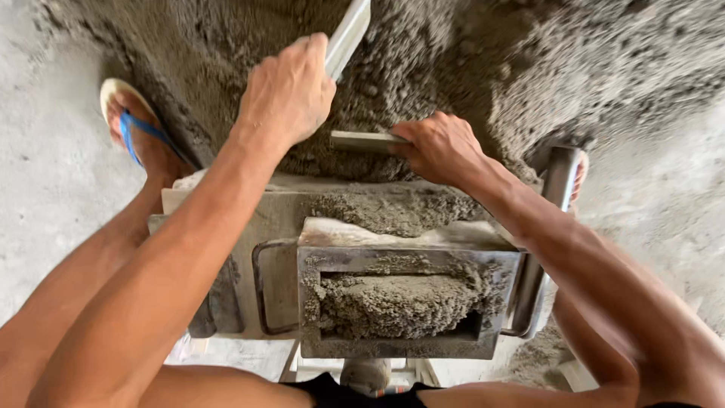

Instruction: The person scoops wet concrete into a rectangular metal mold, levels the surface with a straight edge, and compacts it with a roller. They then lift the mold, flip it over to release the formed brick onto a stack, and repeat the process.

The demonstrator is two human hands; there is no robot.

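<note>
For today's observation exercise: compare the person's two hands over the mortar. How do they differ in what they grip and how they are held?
The left hand grips a pale handle that slants up out of frame; the right hand grips a flat grey bar lying level. The left hand is farther out over the mortar heap; the right hand is closer to the metal mould. The left hand shows its back with knuckles up; the right hand curls sideways. Both are bare and closed around something.

Hands (287,94) on tool over mould (404,302)
</note>
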